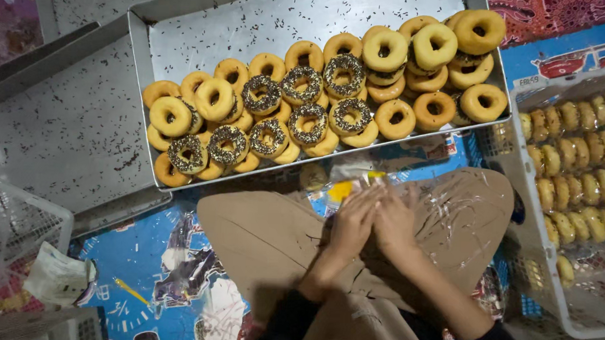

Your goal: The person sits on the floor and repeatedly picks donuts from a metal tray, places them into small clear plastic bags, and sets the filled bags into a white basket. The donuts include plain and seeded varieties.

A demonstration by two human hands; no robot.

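Fingers [365,209] of both hands — left hand [351,225], right hand [396,223] — close together on one clear plastic wrapper [345,188] over the lap; one metal tray [206,36] of roughly thirty doughnuts [305,103] lies just beyond; one white crate [547,266] of packed doughnuts alongside.

One head-worn camera looked steeply down, close over the lap at lower centre, with the doughnut tray [186,32] across the upper frame.

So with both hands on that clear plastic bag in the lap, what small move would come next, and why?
Probably spreading the clear plastic bag open: the left hand and right hand pinch it together, and the metal tray of ring doughnuts sits just beyond.
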